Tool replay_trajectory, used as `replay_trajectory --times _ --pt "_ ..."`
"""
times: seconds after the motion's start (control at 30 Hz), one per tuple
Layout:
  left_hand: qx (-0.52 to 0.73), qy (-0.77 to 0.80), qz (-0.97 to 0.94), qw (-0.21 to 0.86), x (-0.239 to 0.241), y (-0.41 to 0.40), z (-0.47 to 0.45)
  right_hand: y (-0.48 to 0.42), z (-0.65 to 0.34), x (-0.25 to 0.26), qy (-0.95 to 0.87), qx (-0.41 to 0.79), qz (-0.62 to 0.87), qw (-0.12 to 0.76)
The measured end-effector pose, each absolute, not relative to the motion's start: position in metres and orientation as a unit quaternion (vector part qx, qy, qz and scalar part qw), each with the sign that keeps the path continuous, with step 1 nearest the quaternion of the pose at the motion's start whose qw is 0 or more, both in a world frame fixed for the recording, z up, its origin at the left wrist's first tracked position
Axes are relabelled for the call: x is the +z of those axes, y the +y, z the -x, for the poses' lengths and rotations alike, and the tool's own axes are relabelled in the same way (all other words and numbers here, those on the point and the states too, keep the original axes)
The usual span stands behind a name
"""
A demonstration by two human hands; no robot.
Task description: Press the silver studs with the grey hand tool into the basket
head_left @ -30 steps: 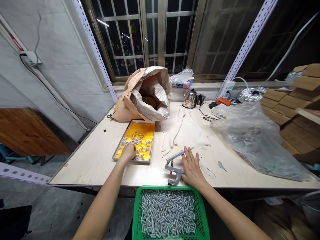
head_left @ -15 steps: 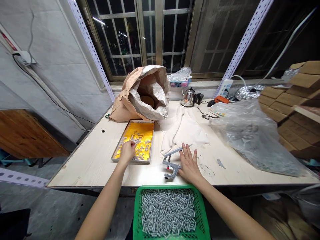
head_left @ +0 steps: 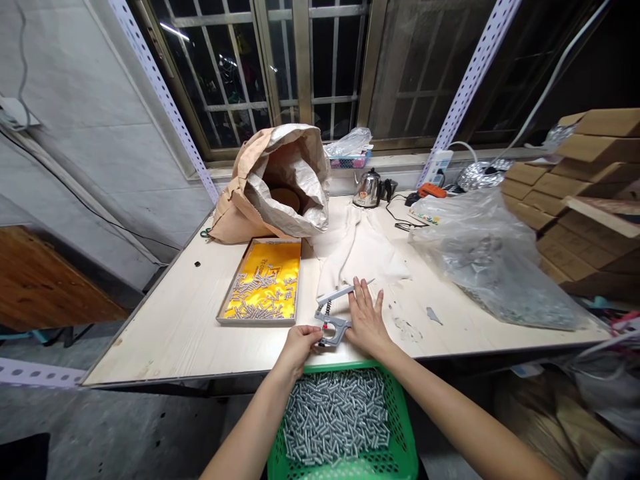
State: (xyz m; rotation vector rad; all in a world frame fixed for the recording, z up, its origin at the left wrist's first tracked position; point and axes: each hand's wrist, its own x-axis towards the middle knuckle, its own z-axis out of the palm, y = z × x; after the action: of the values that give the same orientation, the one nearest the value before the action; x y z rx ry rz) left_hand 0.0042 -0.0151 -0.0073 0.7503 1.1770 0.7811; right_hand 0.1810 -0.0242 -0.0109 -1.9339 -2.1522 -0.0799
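Currently, the metal tool (head_left: 340,325) is partly covered by the right hand (head_left: 369,323), grip spread; left hand (head_left: 297,345) is placed at the tool's red tip (head_left: 325,326), grip pressed together, contents unclear.

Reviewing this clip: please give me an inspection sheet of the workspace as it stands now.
Surface: pale table, stained near the right hand.
Job's things: grey spring-lever tool; shallow box lined in yellow, with small metal pieces scattered inside; green basket of ribbed metal pieces at the table's near edge.
Clutter: open paper sack, white cloth, kettle, clear plastic bag.
Hands: right rests on the tool, fingers extended; left hand pinches at the tool's lower end, any piece held too small to tell.
Cables: white cable at right; dark cord near the kettle.
Surroundings: barred window; stacked cardboard boxes at right.
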Motion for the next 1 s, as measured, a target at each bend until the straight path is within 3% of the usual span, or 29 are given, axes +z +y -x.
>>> replay_trajectory --times 0.53,1.0 --pt "0.315 0.573 -0.444 0.613 -0.008 -0.014 -0.008 -0.031 -0.178 -0.019 -0.731 -0.048 0.663 0.153" --pt "0.345 0.570 -0.396 0.632 0.001 -0.017 -0.012 -0.028 -0.180 -0.012 -0.712 -0.052 0.675 0.185"
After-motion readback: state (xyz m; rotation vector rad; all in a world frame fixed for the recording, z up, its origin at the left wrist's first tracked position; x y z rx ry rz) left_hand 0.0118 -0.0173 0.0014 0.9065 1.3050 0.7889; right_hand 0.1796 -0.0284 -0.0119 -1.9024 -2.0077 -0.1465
